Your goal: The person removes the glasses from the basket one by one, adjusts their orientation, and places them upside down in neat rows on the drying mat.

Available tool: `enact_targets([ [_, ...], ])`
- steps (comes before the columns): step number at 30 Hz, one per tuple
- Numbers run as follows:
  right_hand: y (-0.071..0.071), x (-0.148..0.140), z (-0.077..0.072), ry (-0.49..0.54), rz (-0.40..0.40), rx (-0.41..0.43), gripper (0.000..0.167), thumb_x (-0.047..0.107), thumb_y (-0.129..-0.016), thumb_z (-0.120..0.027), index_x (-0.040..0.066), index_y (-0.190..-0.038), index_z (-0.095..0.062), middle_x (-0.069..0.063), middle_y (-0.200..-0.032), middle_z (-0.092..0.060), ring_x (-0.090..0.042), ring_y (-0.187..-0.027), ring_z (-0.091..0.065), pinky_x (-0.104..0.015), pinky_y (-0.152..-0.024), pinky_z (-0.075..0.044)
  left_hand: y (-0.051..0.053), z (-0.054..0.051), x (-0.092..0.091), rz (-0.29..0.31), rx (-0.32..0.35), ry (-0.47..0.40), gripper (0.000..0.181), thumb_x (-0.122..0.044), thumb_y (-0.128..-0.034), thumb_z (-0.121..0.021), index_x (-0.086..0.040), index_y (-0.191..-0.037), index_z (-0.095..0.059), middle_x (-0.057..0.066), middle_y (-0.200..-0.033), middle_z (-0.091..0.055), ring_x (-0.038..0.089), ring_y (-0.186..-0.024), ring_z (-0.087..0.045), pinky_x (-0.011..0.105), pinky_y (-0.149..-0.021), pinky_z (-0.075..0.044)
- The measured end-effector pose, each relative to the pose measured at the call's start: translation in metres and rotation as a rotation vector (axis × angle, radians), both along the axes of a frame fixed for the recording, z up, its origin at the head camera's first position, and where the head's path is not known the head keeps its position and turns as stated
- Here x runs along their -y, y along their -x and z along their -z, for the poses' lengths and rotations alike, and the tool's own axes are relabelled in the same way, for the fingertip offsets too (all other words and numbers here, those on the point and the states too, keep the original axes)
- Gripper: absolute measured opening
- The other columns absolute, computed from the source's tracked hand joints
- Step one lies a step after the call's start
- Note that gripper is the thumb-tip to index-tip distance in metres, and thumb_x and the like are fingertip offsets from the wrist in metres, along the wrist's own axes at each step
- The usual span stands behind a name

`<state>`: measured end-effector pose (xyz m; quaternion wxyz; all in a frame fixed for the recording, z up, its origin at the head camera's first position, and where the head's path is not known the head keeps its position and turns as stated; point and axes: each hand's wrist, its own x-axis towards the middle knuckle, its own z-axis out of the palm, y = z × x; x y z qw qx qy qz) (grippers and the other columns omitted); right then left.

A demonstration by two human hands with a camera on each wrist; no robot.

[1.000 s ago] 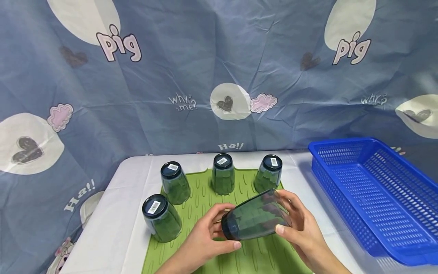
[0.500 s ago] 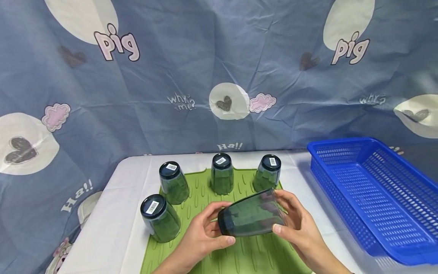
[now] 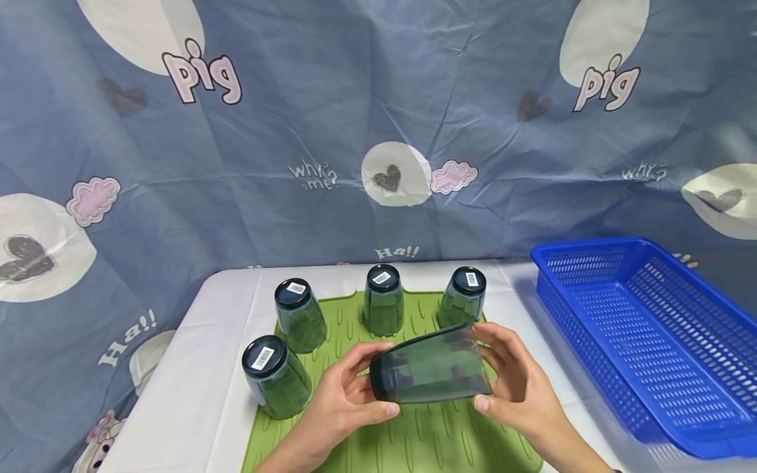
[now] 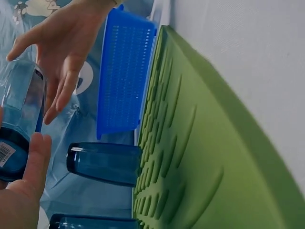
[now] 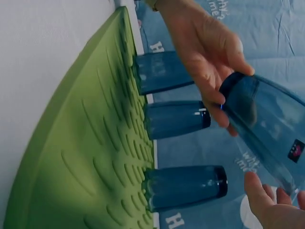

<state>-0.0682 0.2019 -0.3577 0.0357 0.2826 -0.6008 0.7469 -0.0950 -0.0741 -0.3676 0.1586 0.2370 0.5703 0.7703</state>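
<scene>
A dark green-tinted drinking glass [image 3: 434, 368] lies tilted on its side in mid-air above the green mat, base to the left. My left hand [image 3: 334, 401] grips the thick base between thumb and fingers. At the open rim, my right hand [image 3: 520, 387] holds the glass with its thumb below and fingers above. A small dark label on the glass [image 5: 271, 129] shows in the right wrist view, and a barcode sticker [image 4: 5, 153] on its base in the left wrist view. Several matching glasses stand upside down on the mat, including one behind the hands [image 3: 384, 302].
The green ridged drying mat [image 3: 337, 322] lies on a white-covered table [image 3: 201, 355]. To the right stands a blue perforated plastic basket [image 3: 597, 355]. Two upside-down glasses line the mat's left side, the nearer glass [image 3: 278, 378] close to my left hand. A patterned blue curtain [image 3: 266, 131] hangs behind.
The held glass has shifted slightly left and turned closer to level. My left hand has moved a little left with its base. The standing glasses and the basket have stayed put.
</scene>
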Motion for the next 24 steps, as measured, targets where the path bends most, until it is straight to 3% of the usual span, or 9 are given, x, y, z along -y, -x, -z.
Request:
enact_targets([
  [7, 0.009, -0.010, 0.001, 0.005, -0.046, -0.153, 0.085, -0.013, -0.078, -0.065, -0.012, -0.148, -0.017, -0.028, -0.150, -0.032, -0.032, -0.139, -0.034, -0.033, -0.110, -0.038, 0.003, -0.004, 0.003, -0.022, -0.090, -0.031, 0.071, 0.011, -0.0758, -0.075, 0.003, -0.139, -0.045, 0.024, -0.137, -0.047, 0.029, -0.118, -0.057, 0.036, -0.096, -0.051],
  [13, 0.020, -0.014, 0.003, 0.072, -0.086, -0.269, 0.083, -0.010, -0.082, -0.068, -0.018, -0.146, -0.015, -0.033, -0.149, -0.030, -0.037, -0.138, -0.033, -0.039, -0.110, -0.038, 0.003, -0.010, 0.006, -0.032, -0.115, -0.011, 0.069, 0.011, -0.0762, -0.076, 0.001, -0.138, -0.047, 0.022, -0.139, -0.048, 0.031, -0.120, -0.055, 0.038, -0.096, -0.051],
  [19, 0.027, -0.019, -0.001, 0.084, -0.103, -0.314, 0.084, -0.012, -0.081, -0.068, -0.019, -0.145, -0.014, -0.033, -0.148, -0.031, -0.038, -0.138, -0.033, -0.041, -0.110, -0.038, 0.003, -0.014, 0.009, -0.024, -0.175, -0.004, 0.067, 0.010, -0.0792, -0.074, 0.000, -0.139, -0.046, 0.022, -0.141, -0.046, 0.031, -0.122, -0.052, 0.036, -0.096, -0.051],
  [24, 0.029, -0.025, -0.001, 0.068, -0.057, -0.301, 0.081, -0.022, -0.075, -0.063, -0.021, -0.143, -0.018, -0.035, -0.145, -0.034, -0.040, -0.137, -0.035, -0.042, -0.109, -0.039, 0.004, -0.017, 0.014, -0.076, -0.181, 0.072, 0.066, 0.007, -0.0802, -0.075, -0.004, -0.139, -0.048, 0.022, -0.135, -0.051, 0.030, -0.118, -0.053, 0.033, -0.094, -0.051],
])
